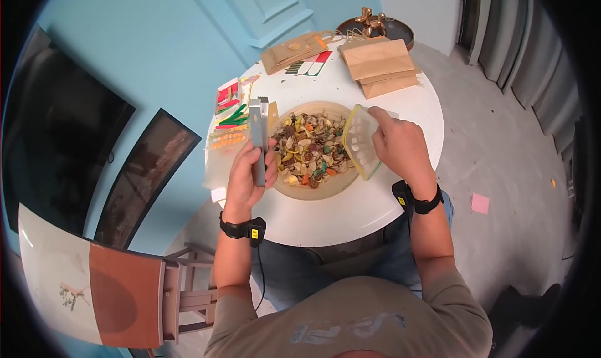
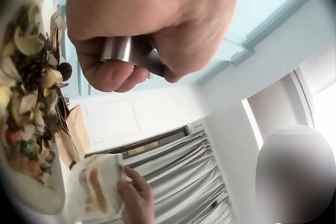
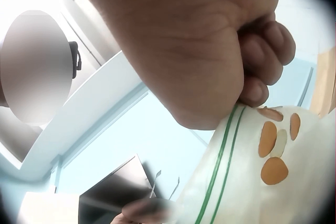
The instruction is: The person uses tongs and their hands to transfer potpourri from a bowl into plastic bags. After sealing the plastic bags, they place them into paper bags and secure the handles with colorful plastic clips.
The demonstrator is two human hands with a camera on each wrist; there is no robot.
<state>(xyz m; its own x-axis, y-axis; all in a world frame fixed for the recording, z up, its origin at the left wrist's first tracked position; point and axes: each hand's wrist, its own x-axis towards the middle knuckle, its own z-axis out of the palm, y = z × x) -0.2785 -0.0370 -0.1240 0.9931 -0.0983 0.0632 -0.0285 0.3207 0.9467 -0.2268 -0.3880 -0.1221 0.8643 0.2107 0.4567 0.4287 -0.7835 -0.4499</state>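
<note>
A: How's the light?
B: Bright and soft around the left hand (image 1: 249, 173); the table (image 1: 341, 225) shows a faint sheen nearer the body than the right hand (image 1: 400, 142).
A: Edges?
B: Black corners in the head view, with the curtain (image 1: 503, 48) bowed well beyond the right hand.
A: Wrist views?
B: In the left, tongs (image 2: 116, 48) glint inside the left hand, and glare bleaches the edge beyond. In the right, a blurred oval (image 3: 37, 69) sits beside the right hand.
</note>
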